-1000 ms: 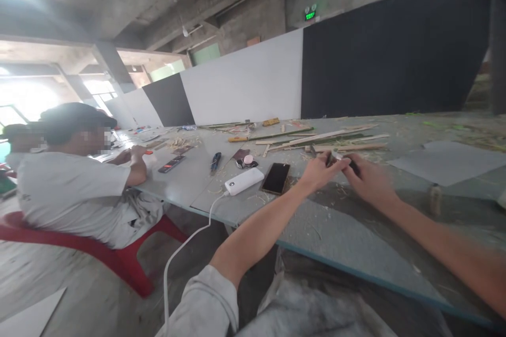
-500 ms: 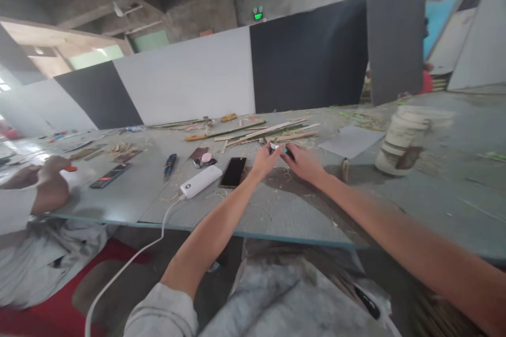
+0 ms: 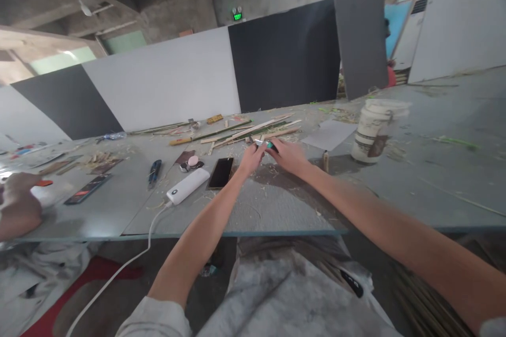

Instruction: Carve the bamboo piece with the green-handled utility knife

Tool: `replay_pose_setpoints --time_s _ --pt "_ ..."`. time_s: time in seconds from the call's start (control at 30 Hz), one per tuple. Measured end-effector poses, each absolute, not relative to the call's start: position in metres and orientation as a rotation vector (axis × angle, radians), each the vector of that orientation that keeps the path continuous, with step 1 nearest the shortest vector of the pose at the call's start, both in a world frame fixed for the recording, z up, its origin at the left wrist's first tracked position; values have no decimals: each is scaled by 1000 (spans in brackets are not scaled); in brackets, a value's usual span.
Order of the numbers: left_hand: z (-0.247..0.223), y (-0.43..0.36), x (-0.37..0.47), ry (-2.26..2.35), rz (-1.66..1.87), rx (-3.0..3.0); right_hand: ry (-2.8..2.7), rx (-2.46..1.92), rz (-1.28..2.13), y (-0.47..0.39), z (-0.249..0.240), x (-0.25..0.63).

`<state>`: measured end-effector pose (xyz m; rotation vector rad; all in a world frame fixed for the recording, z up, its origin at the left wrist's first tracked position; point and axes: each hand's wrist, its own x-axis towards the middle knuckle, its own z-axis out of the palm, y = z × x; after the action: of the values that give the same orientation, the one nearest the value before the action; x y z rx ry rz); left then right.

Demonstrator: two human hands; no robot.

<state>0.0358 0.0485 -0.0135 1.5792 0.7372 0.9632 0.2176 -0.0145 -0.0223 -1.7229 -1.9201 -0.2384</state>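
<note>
My left hand (image 3: 251,159) and my right hand (image 3: 288,156) meet over the table, fingers closed. Between them is a small tool with a green handle and a shiny metal part (image 3: 260,142), perhaps a knife. The green end is in my right fingers. My left fingers pinch by the metal part; what they hold is too small to make out. Just beyond lie bamboo strips (image 3: 259,131) in a loose pile. A dark phone (image 3: 221,173) rests left of my left wrist, beside a white power bank (image 3: 188,186) with a cable.
A stained white bucket (image 3: 370,134) stands at the right, near a sheet of paper (image 3: 330,135). A blue utility knife (image 3: 154,172) and another phone (image 3: 87,189) lie to the left. A co-worker's hand (image 3: 19,202) holds something orange. Tall panels (image 3: 169,79) line the back.
The view has turned to the right, so everything sits further left. My hands stay together around the small tool. The co-worker's arm at the left has shifted partly out of view.
</note>
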Motion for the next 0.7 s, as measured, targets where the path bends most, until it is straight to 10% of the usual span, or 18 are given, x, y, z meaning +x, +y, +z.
replay_pose_setpoints --time_s 0.7 --pt "-21 59 35 968 952 1929 -1900 -1823 -247 -12 -19 217"
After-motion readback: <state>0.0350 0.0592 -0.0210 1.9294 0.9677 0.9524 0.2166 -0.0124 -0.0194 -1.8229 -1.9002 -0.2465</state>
